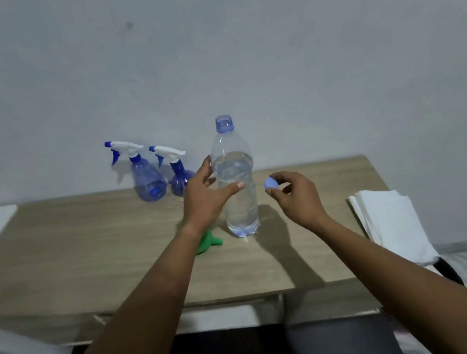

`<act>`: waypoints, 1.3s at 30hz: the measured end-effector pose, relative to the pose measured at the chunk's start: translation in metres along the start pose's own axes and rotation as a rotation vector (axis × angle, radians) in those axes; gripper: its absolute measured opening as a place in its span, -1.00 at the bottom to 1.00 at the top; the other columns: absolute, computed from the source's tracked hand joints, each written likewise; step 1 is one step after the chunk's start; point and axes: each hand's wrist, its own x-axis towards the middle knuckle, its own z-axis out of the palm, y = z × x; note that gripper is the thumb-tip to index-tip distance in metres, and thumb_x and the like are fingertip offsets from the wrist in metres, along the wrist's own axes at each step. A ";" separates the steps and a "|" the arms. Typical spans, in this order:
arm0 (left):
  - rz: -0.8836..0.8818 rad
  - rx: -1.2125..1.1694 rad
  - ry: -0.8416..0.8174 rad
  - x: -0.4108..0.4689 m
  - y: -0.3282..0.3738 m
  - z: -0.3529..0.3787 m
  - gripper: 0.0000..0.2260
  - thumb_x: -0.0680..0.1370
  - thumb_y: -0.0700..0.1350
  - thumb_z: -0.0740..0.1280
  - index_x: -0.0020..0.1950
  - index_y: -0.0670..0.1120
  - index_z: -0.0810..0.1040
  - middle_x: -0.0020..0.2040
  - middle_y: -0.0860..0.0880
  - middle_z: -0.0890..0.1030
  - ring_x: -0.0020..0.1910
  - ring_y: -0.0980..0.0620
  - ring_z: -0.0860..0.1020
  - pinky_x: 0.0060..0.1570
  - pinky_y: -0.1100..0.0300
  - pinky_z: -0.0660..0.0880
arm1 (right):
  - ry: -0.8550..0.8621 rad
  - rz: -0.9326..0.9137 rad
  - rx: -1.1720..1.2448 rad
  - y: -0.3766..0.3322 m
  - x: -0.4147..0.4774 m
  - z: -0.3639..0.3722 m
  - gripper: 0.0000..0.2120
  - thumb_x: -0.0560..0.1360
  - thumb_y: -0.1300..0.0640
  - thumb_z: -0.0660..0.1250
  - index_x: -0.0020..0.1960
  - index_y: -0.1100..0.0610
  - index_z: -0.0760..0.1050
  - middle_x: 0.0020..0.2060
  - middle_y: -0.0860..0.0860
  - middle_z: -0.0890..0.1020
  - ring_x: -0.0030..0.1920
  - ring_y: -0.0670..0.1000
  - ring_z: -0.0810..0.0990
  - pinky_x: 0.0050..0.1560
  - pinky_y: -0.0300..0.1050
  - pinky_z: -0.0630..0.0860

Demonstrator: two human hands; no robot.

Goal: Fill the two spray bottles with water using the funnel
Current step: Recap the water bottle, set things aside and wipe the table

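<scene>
Pinching a small round blue cap (270,183) between thumb and fingertips, the right grip (297,194) hovers beside the uncapped clear plastic water bottle (232,161), roughly two-thirds full. The left grip (203,200) spreads open around its side. A green funnel (209,242) lies under that wrist. Two translucent blue spray bottles (148,177) (180,179) stand behind on the wood-grain tabletop (83,248).

Table (83,248): pale wood-grain top, matt and smooth. Water bottle (234,173): clear, glossy thin plastic with ribbed walls; its cap (270,183) is opaque light-blue plastic with a dull sheen. Spray bottles (148,180): translucent blue glossy plastic, with trigger heads (128,146) of opaque white and blue plastic. Funnel (210,241): opaque green plastic. White stack (387,219): matt, soft-looking folded sheets, paper or cloth not discernible. Wall (203,42): matt painted surface.
</scene>
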 end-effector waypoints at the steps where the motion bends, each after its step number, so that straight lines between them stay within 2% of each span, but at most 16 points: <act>1: 0.006 -0.011 0.004 0.004 0.006 -0.003 -0.10 0.29 0.04 0.65 0.55 0.07 0.32 0.42 0.05 0.51 0.29 0.15 0.51 0.26 0.22 0.49 | 0.008 -0.027 0.040 -0.016 0.010 -0.011 -0.77 0.53 0.03 0.45 0.17 0.03 0.63 0.08 -0.07 0.67 -0.12 -0.04 0.65 -0.04 -0.20 0.54; 3: 0.034 -0.024 0.019 0.011 0.019 -0.008 -0.06 0.32 -0.04 0.65 0.59 0.02 0.23 0.46 0.01 0.46 0.29 0.14 0.49 0.13 0.37 0.45 | -0.006 -0.096 0.092 -0.049 0.027 -0.031 -0.78 0.55 0.00 0.43 0.18 0.02 0.63 0.10 -0.12 0.67 -0.12 -0.07 0.65 -0.12 -0.33 0.50; 4: 0.050 -0.026 0.018 0.015 0.024 -0.010 -0.07 0.32 -0.04 0.64 0.59 0.01 0.23 0.46 0.01 0.45 0.30 0.13 0.49 0.11 0.37 0.45 | -0.021 -0.135 0.103 -0.065 0.034 -0.040 -0.77 0.56 -0.01 0.42 0.19 0.01 0.62 0.10 -0.14 0.67 -0.13 -0.10 0.65 -0.13 -0.35 0.49; 7: 0.094 0.018 -0.011 0.026 0.040 -0.016 -0.11 0.27 0.13 0.65 0.53 0.03 0.36 0.45 0.09 0.47 0.35 0.10 0.51 0.29 0.13 0.51 | -0.133 -0.227 0.071 -0.109 0.053 -0.059 -0.76 0.58 0.00 0.39 0.23 0.01 0.61 0.12 -0.15 0.67 -0.11 -0.12 0.68 -0.08 -0.29 0.53; 9: 0.112 0.026 -0.051 0.032 0.048 -0.020 -0.18 0.23 0.26 0.62 0.44 0.08 0.49 0.33 0.13 0.59 0.29 0.10 0.57 0.29 0.03 0.54 | -0.254 -0.277 0.015 -0.131 0.063 -0.064 -0.76 0.60 0.03 0.37 0.25 0.00 0.60 0.13 -0.14 0.66 -0.07 -0.12 0.68 -0.07 -0.26 0.52; 11: 0.123 0.013 -0.084 0.034 0.054 -0.021 -0.32 0.27 0.25 0.59 0.35 0.08 0.59 0.20 0.15 0.67 0.19 0.14 0.62 0.24 0.12 0.55 | -0.336 -0.309 -0.044 -0.146 0.071 -0.063 -0.76 0.61 0.05 0.35 0.27 0.02 0.59 0.13 -0.15 0.65 -0.06 -0.16 0.66 -0.11 -0.29 0.48; 13: 0.124 0.019 -0.100 0.034 0.056 -0.022 -0.39 0.28 0.22 0.56 0.30 0.09 0.62 0.15 0.19 0.68 0.12 0.21 0.62 0.19 0.24 0.51 | -0.377 -0.340 -0.102 -0.154 0.078 -0.060 -0.76 0.61 0.08 0.34 0.26 0.04 0.59 0.12 -0.13 0.65 -0.06 -0.16 0.65 -0.12 -0.26 0.46; 15: 0.106 0.016 -0.121 0.035 0.054 -0.022 -0.41 0.34 0.16 0.56 0.34 0.05 0.60 0.24 0.14 0.65 0.19 0.21 0.60 0.26 0.19 0.49 | -0.411 -0.365 -0.156 -0.159 0.082 -0.056 -0.75 0.61 0.10 0.35 0.28 0.06 0.59 0.15 -0.10 0.66 -0.05 -0.11 0.64 -0.05 -0.24 0.45; 17: 0.078 -0.029 -0.150 0.035 0.049 -0.022 -0.45 0.43 -0.01 0.56 0.40 -0.01 0.55 0.34 0.07 0.59 0.24 0.17 0.59 0.26 0.20 0.50 | -0.429 -0.387 -0.216 -0.162 0.086 -0.052 -0.70 0.61 0.10 0.36 0.33 0.08 0.57 0.20 -0.06 0.65 0.00 -0.08 0.60 0.04 -0.21 0.44; 21: 0.072 -0.081 -0.174 0.031 0.049 -0.021 -0.47 0.51 -0.13 0.50 0.46 -0.05 0.47 0.38 0.09 0.53 0.25 0.21 0.57 0.05 0.45 0.51 | -0.470 -0.396 -0.319 -0.167 0.091 -0.050 -0.71 0.60 0.12 0.35 0.32 0.07 0.58 0.22 -0.06 0.65 0.01 -0.09 0.58 0.07 -0.22 0.40; 27: 0.065 -0.086 -0.212 0.031 0.047 -0.021 -0.47 0.56 -0.12 0.44 0.51 0.00 0.39 0.43 0.11 0.47 0.28 0.16 0.54 0.03 0.50 0.49 | -0.508 -0.410 -0.428 -0.175 0.095 -0.049 -0.70 0.61 0.05 0.35 0.32 0.06 0.59 0.23 -0.04 0.66 0.01 -0.05 0.64 0.07 -0.16 0.44; 29: 0.051 -0.083 -0.226 0.032 0.045 -0.022 -0.46 0.56 -0.09 0.44 0.52 0.03 0.38 0.47 0.10 0.45 0.36 0.09 0.49 0.17 0.41 0.47 | -0.524 -0.418 -0.455 -0.178 0.096 -0.050 -0.70 0.61 0.08 0.36 0.33 0.08 0.58 0.22 -0.04 0.66 -0.03 -0.06 0.62 0.05 -0.18 0.44; 31: 0.037 -0.088 -0.242 0.033 0.044 -0.023 -0.45 0.55 -0.08 0.44 0.53 0.04 0.38 0.48 0.08 0.44 0.42 0.06 0.45 0.34 0.24 0.42 | -0.544 -0.427 -0.480 -0.182 0.097 -0.052 -0.70 0.60 0.11 0.37 0.32 0.09 0.59 0.20 -0.03 0.66 -0.06 -0.07 0.61 0.03 -0.19 0.45; 34: 0.021 -0.083 -0.261 0.036 0.041 -0.025 -0.43 0.54 -0.05 0.45 0.53 0.06 0.37 0.49 0.09 0.43 0.44 0.05 0.43 0.41 0.11 0.40 | -0.567 -0.449 -0.528 -0.188 0.099 -0.052 -0.72 0.59 0.13 0.38 0.29 0.10 0.61 0.17 -0.04 0.68 -0.07 -0.09 0.61 0.02 -0.20 0.47; 39: 0.028 -0.083 -0.281 0.036 0.039 -0.028 -0.42 0.54 -0.02 0.45 0.53 0.06 0.36 0.48 0.11 0.44 0.40 0.11 0.46 0.26 0.32 0.45 | -0.584 -0.453 -0.551 -0.191 0.103 -0.051 -0.73 0.57 0.12 0.41 0.26 0.09 0.62 0.12 -0.05 0.69 -0.11 -0.15 0.63 0.01 -0.19 0.52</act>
